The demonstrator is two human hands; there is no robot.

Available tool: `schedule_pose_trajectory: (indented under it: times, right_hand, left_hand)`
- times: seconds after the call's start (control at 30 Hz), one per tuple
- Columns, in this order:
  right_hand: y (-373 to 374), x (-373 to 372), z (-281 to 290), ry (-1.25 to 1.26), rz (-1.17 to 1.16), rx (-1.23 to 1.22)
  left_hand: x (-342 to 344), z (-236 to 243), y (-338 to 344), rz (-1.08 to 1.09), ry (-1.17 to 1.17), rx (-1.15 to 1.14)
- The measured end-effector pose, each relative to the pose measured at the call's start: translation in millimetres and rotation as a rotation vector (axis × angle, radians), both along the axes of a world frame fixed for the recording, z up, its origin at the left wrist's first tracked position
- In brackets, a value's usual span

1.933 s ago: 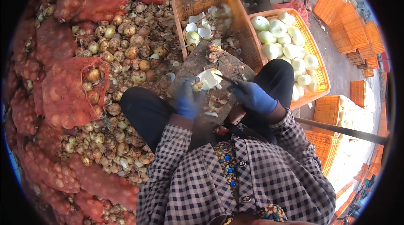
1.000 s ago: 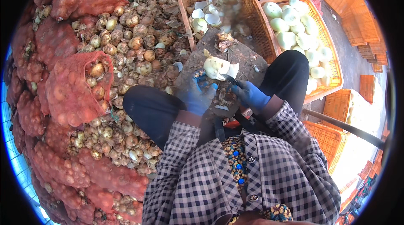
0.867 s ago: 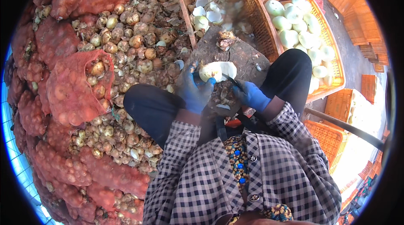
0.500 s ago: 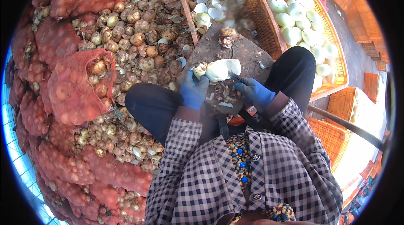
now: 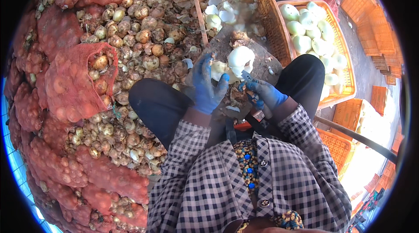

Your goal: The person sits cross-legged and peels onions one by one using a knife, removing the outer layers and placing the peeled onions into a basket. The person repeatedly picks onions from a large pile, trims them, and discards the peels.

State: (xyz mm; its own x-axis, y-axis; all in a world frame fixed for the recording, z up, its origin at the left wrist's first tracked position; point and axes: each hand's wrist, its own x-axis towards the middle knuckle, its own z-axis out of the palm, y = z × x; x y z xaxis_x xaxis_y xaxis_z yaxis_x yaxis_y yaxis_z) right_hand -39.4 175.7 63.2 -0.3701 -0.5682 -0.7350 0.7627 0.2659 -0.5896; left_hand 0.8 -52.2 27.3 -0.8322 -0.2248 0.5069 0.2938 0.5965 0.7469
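Observation:
A white peeled onion rests on the worn board between my knees, with a loose flap of skin hanging from its near side. Left of it, a paler piece of onion peel lies close to my left hand, which wears a blue glove and has its thumb and fingers apart. My right hand, also gloved in blue, is closed around a small knife, its grey blade pointing at the onion's near side. The knife's handle is mostly hidden by the fingers. Brown onion scraps lie farther up the board.
An orange crate with peels stands beyond the board. To its right, another orange crate holds peeled onions. Unpeeled onions cover the ground at left, beside red mesh sacks. A dark pole crosses at right.
My left hand has opened away from the onion it was gripping. The onion now sits farther up the board, turned, with its skin partly loose. The knife stays in my right hand.

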Motion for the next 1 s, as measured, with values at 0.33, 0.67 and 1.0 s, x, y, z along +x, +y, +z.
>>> schedule_pose_trajectory:
  times: [0.33, 0.67, 1.0]
  right_hand:
    - [-6, 5, -5, 0.24, 0.152, -0.028]
    - [5, 5, -9, 0.213, 0.154, -0.044]
    - [-4, 1, -13, 0.116, -0.259, -0.189]
  left_hand:
    - [-43, 11, -21, -0.442, -0.648, -0.219]
    - [-56, 7, -20, -0.531, -0.539, -0.246]
    - [-47, -19, -20, -0.435, -0.595, -0.023]
